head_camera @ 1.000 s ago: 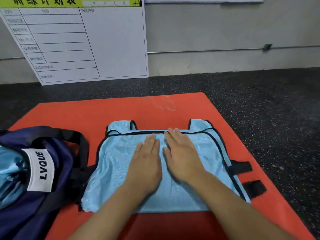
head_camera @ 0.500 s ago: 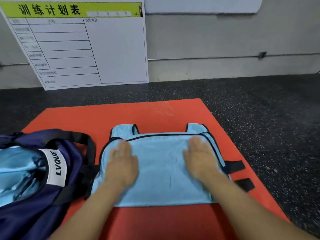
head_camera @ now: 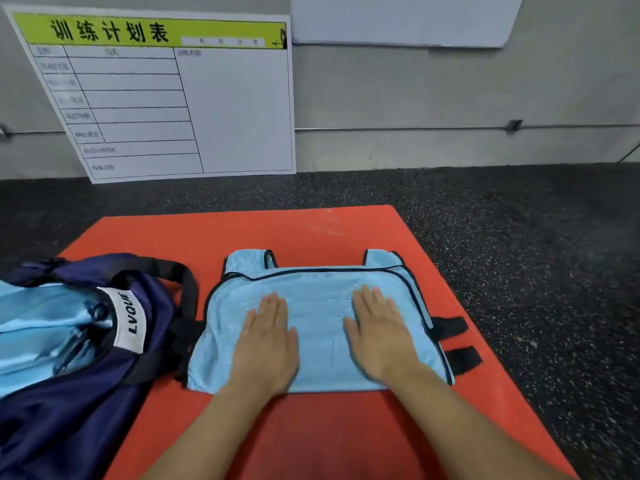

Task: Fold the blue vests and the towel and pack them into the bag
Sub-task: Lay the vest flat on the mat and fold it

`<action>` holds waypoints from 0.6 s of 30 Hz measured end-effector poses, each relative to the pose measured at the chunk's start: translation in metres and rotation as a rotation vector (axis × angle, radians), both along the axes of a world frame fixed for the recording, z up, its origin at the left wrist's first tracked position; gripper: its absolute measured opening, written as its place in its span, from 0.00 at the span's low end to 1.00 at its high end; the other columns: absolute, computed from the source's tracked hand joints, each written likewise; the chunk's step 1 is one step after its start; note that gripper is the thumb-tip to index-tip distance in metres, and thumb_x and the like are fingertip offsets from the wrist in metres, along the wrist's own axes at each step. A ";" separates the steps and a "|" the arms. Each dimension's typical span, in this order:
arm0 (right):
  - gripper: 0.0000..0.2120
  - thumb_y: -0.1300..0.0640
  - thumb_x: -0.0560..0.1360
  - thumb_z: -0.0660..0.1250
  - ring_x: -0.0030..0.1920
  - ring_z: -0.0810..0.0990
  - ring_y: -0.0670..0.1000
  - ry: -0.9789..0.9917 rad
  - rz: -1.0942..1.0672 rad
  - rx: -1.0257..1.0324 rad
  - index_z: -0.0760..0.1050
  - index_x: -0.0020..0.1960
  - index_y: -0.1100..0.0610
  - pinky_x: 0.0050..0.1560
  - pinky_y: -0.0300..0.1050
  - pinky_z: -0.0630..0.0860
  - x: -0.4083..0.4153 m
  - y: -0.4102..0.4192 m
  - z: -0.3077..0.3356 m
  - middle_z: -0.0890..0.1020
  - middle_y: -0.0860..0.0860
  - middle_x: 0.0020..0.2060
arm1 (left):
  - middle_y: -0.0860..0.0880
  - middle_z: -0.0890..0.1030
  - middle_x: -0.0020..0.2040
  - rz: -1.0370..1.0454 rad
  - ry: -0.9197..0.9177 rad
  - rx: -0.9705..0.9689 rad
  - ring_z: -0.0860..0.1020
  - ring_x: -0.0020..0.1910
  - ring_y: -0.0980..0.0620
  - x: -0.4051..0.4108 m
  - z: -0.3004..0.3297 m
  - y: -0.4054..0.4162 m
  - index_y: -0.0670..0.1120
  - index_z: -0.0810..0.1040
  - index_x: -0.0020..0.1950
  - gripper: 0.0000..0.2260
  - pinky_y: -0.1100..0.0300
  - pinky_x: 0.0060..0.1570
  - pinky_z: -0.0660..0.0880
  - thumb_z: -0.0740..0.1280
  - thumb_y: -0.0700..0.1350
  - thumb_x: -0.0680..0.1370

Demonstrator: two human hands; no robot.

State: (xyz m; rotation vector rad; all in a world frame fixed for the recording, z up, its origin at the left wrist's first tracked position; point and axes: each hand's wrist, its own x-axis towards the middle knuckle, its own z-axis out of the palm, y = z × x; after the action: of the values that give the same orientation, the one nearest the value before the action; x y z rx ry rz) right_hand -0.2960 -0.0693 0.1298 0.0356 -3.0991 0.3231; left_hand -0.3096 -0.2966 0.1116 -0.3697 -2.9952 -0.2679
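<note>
A light blue vest [head_camera: 318, 306] with black trim lies folded flat on the red mat [head_camera: 311, 434], its shoulder straps pointing away from me. My left hand [head_camera: 268, 341] presses flat on its left half, fingers straight. My right hand [head_camera: 379, 332] presses flat on its right half, palm down. Two black straps [head_camera: 460, 358] stick out at the vest's right edge. A navy bag [head_camera: 79, 393] with a white LVQUE label lies open at the left, light blue fabric [head_camera: 41, 337] showing inside it. No towel is visible.
The red mat lies on dark speckled floor [head_camera: 536, 271]. A white schedule board [head_camera: 166, 98] with a green header leans against the grey wall behind the mat. The bag's black handles [head_camera: 183, 306] touch the vest's left edge.
Both hands slid apart from the vest's middle toward its sides, then came back inward a little and nearer to me. The view tilted up and shifted.
</note>
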 end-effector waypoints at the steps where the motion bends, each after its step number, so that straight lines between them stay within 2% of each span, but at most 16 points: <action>1: 0.42 0.37 0.75 0.30 0.83 0.43 0.52 0.013 0.099 -0.021 0.48 0.83 0.55 0.79 0.47 0.33 0.010 -0.020 -0.007 0.47 0.50 0.83 | 0.37 0.74 0.72 -0.064 0.000 0.006 0.72 0.72 0.38 0.009 -0.006 0.017 0.35 0.74 0.71 0.28 0.44 0.72 0.64 0.52 0.51 0.80; 3: 0.39 0.37 0.78 0.33 0.83 0.43 0.51 0.018 0.192 -0.014 0.49 0.83 0.54 0.79 0.47 0.32 0.029 -0.036 -0.020 0.47 0.49 0.82 | 0.39 0.72 0.74 -0.104 -0.049 0.025 0.70 0.74 0.41 0.024 -0.014 0.027 0.36 0.72 0.74 0.28 0.48 0.73 0.59 0.51 0.52 0.81; 6: 0.40 0.37 0.75 0.29 0.82 0.39 0.49 -0.013 0.041 0.021 0.44 0.84 0.51 0.79 0.47 0.34 0.037 0.006 -0.025 0.43 0.46 0.82 | 0.45 0.57 0.82 0.023 -0.075 0.026 0.54 0.82 0.47 0.022 -0.015 -0.006 0.41 0.58 0.82 0.36 0.52 0.80 0.48 0.39 0.59 0.79; 8: 0.36 0.38 0.79 0.31 0.82 0.39 0.50 -0.034 -0.055 0.074 0.42 0.84 0.52 0.80 0.48 0.36 0.037 0.038 -0.020 0.42 0.48 0.83 | 0.46 0.51 0.83 0.115 -0.081 0.000 0.48 0.82 0.49 0.019 -0.009 -0.035 0.43 0.52 0.83 0.36 0.53 0.80 0.43 0.36 0.60 0.79; 10: 0.31 0.42 0.85 0.39 0.82 0.39 0.50 -0.067 -0.135 0.067 0.41 0.84 0.54 0.81 0.48 0.37 0.032 0.047 -0.012 0.42 0.50 0.83 | 0.46 0.49 0.84 0.191 -0.080 -0.019 0.46 0.82 0.49 0.015 -0.002 -0.049 0.43 0.50 0.83 0.31 0.53 0.80 0.42 0.42 0.58 0.83; 12: 0.31 0.43 0.86 0.43 0.82 0.40 0.52 -0.068 -0.149 0.013 0.43 0.84 0.57 0.81 0.49 0.37 0.023 0.027 -0.007 0.44 0.53 0.83 | 0.43 0.51 0.83 0.210 -0.069 -0.006 0.47 0.82 0.47 0.014 0.001 -0.035 0.41 0.51 0.83 0.30 0.51 0.80 0.44 0.45 0.56 0.85; 14: 0.35 0.40 0.82 0.37 0.82 0.40 0.53 -0.073 -0.029 -0.056 0.44 0.84 0.58 0.79 0.48 0.35 0.022 -0.012 -0.005 0.44 0.54 0.83 | 0.41 0.54 0.82 0.115 -0.092 0.036 0.51 0.82 0.44 0.021 -0.001 -0.001 0.38 0.54 0.82 0.33 0.48 0.80 0.47 0.40 0.56 0.81; 16: 0.42 0.37 0.74 0.29 0.82 0.40 0.52 -0.045 0.119 -0.031 0.44 0.83 0.55 0.78 0.49 0.35 0.028 -0.043 -0.013 0.44 0.52 0.83 | 0.42 0.54 0.83 0.009 -0.073 0.026 0.50 0.82 0.45 0.033 -0.011 0.024 0.39 0.54 0.82 0.38 0.48 0.80 0.47 0.34 0.58 0.78; 18: 0.40 0.37 0.75 0.30 0.82 0.39 0.50 -0.029 0.116 0.000 0.43 0.84 0.52 0.79 0.50 0.34 0.032 -0.037 -0.019 0.44 0.49 0.83 | 0.45 0.51 0.83 0.007 -0.075 0.028 0.48 0.82 0.48 0.035 -0.011 0.018 0.41 0.52 0.83 0.38 0.51 0.80 0.43 0.34 0.60 0.77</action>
State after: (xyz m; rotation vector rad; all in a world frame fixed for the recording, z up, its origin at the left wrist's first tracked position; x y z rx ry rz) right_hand -0.2637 -0.1064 0.1103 0.2129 -3.1323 0.3289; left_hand -0.2742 -0.2782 0.1005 -0.3536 -3.0618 -0.3299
